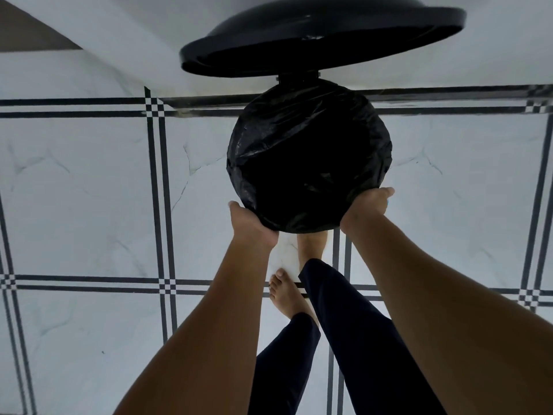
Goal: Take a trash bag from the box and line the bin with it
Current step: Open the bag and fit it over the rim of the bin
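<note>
A round bin stands on the floor below me, its black lid [323,40] raised open behind it. A black trash bag [305,121] is stretched over the bin's rim and hangs dark inside. My left hand [254,223] grips the bag-covered rim at the near left, fingers hidden under the plastic. My right hand [366,209] holds the near right of the rim, thumb on top and fingers curled beneath. The box of bags is not in view.
White marble-look floor tiles [89,190] with dark double grid lines spread all around. A white wall [119,40] rises behind the bin. My bare feet [287,292] and dark trouser legs stand just in front of the bin.
</note>
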